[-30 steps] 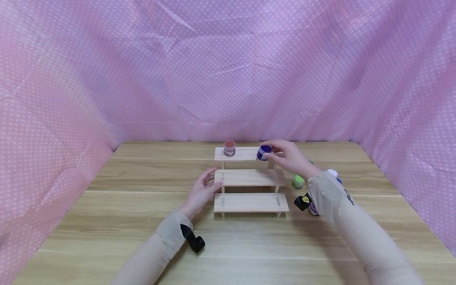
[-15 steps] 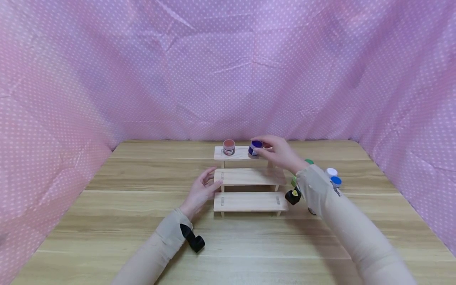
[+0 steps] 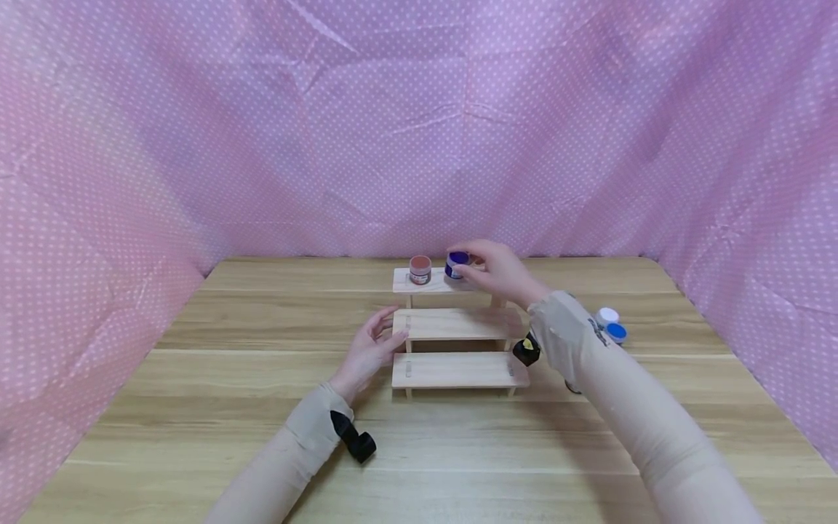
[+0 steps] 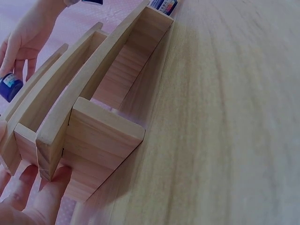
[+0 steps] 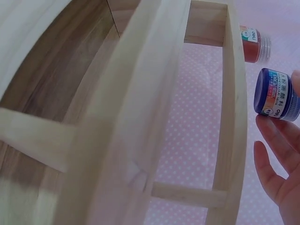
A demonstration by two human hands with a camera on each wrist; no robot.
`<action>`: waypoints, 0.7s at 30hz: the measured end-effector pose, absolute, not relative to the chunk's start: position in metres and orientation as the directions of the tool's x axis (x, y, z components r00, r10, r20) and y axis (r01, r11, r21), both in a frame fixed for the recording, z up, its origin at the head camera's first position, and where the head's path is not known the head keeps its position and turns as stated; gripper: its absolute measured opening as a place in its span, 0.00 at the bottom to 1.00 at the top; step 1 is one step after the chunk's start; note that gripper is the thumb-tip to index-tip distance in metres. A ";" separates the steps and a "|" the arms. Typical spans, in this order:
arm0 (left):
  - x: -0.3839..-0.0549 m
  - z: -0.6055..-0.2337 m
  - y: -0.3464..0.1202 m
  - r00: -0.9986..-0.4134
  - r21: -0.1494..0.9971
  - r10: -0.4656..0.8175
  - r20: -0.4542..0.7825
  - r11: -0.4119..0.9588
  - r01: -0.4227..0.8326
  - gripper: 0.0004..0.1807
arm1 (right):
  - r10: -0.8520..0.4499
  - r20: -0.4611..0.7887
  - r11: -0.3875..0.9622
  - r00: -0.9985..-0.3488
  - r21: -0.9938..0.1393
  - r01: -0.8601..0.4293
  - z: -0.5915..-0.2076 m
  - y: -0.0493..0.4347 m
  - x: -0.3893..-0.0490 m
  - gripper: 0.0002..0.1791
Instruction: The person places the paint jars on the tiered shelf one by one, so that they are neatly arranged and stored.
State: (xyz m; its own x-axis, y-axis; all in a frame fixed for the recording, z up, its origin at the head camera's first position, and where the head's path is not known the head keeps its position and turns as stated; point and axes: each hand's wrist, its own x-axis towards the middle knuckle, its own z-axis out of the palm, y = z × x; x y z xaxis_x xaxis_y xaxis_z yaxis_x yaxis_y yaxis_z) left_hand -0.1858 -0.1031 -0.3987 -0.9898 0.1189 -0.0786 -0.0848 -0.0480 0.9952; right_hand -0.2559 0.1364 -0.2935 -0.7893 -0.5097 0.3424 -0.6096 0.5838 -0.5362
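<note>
A three-step wooden stand (image 3: 458, 324) stands on the table. My left hand (image 3: 366, 356) holds its left side, thumb and fingers around the end of the middle shelf. Over the top shelf, my right hand (image 3: 504, 273) pinches a small dark blue paint jar (image 3: 457, 265) between thumb and fingers. In the right wrist view a narrow gap shows between the blue jar's base (image 5: 262, 91) and the shelf. Left of it, a red-brown paint jar (image 3: 420, 270) sits upright on the top shelf. The middle and bottom shelves hold nothing.
To the right of the stand, a white-topped jar (image 3: 607, 316) and a blue-topped jar (image 3: 616, 332) stand on the wooden table (image 3: 262, 327). Another jar (image 3: 572, 388) is mostly hidden under the right sleeve. Pink dotted cloth (image 3: 419, 145) hangs behind and at both sides.
My right hand has carried the blue paint jar leftward over the top shelf, closer to the red-brown jar. The right arm now covers the green jars. My left hand has stayed put.
</note>
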 end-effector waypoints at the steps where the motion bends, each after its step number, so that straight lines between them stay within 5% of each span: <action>1: -0.186 -0.399 -0.103 -0.990 0.995 0.119 -0.078 -0.047 -0.084 0.32 | -0.511 0.342 0.588 -0.789 -0.530 -0.611 -0.294 0.136 -0.257 0.20; 21: -0.185 -0.397 -0.104 -0.987 0.994 0.139 -0.084 -0.056 -0.092 0.33 | -0.489 0.281 0.688 -0.826 -0.458 -0.563 -0.295 0.123 -0.261 0.20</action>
